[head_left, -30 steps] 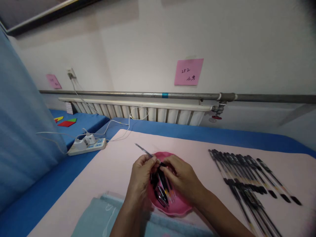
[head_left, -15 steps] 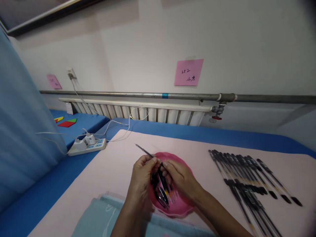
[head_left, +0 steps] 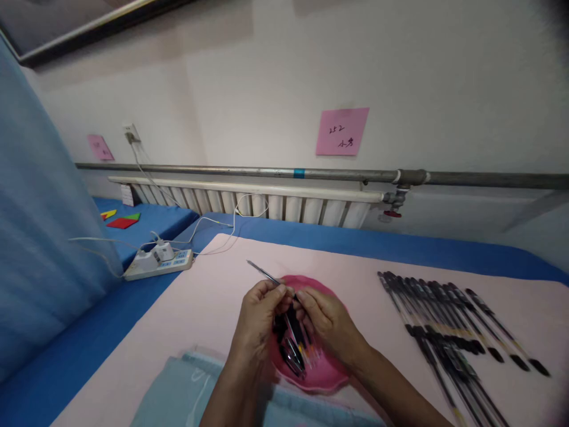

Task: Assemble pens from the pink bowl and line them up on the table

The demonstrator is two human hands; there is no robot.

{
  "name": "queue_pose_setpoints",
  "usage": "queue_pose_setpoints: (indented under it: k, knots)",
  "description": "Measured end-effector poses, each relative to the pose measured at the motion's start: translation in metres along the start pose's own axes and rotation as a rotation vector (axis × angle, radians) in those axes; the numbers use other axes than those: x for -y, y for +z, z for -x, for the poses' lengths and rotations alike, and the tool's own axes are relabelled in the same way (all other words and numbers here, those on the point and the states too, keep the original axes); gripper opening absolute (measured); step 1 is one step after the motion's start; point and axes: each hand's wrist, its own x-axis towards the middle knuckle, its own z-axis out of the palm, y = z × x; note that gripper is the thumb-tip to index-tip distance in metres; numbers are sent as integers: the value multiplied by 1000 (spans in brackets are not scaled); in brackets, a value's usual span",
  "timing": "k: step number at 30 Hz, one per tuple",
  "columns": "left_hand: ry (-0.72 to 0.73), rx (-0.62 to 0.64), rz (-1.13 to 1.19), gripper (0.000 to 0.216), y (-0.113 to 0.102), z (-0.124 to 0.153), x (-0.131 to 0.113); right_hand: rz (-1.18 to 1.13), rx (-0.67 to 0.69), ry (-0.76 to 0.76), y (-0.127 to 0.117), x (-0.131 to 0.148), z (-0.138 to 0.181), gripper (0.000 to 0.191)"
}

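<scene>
Above a pink scalloped bowl (head_left: 329, 379), both hands meet around one slim pen (head_left: 263, 271). Its pointed tip juts out to the upper left. My left hand (head_left: 256, 320) is closed, thumb and fingers pinching the barrel. Close beside it, my right hand (head_left: 326, 320) is closed in a pinch at the pen's rear end, where a small dark bit shows between the fingertips. Black pen caps and clear parts (head_left: 292, 356) lie in the bowl under the hands, along with thin yellow-and-clear pieces (head_left: 311, 354). The hands hide part of the bowl's contents.
Capped black pens (head_left: 438, 302) lie in a row on the pink sheet (head_left: 208, 296) at right, with more pens (head_left: 457, 367) below. A folded light-blue cloth (head_left: 178, 385) is in front. A power strip (head_left: 159, 265) with white cables sits at left; a radiator (head_left: 284, 204) runs behind.
The view has shifted very slightly. Both hands stay in nearly the same place on the pen, with only a small movement of the fingers.
</scene>
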Motion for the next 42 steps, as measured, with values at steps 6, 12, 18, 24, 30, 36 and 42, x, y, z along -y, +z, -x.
queue_pose_setpoints:
  k: [6, 12, 18, 24, 30, 36, 42]
  knots:
    - [38, -22, 11, 21, -2, -3, 3, 109, -36, -1, -1, 0, 2, 8]
    - [102, 29, 19, 20, 0, 0, 1, 146, -51, -127, -3, -2, 3, 15]
    - [97, 121, 65, 20, 4, 6, -6, -251, -5, 117, 1, 4, 3, 30]
    - [84, 131, 111, 25, 9, 12, -11, -739, 58, 475, 5, 8, 6, 36]
    - [86, 51, 170, 23, 14, 13, -13, -631, 24, 423, 7, 4, 6, 38]
    - [41, 19, 169, 28, 10, 10, -14, -390, -140, 212, -1, 11, 3, 21]
    - [38, 3, 193, 33, 8, 8, -15, -53, -168, -31, -11, 10, 4, 7]
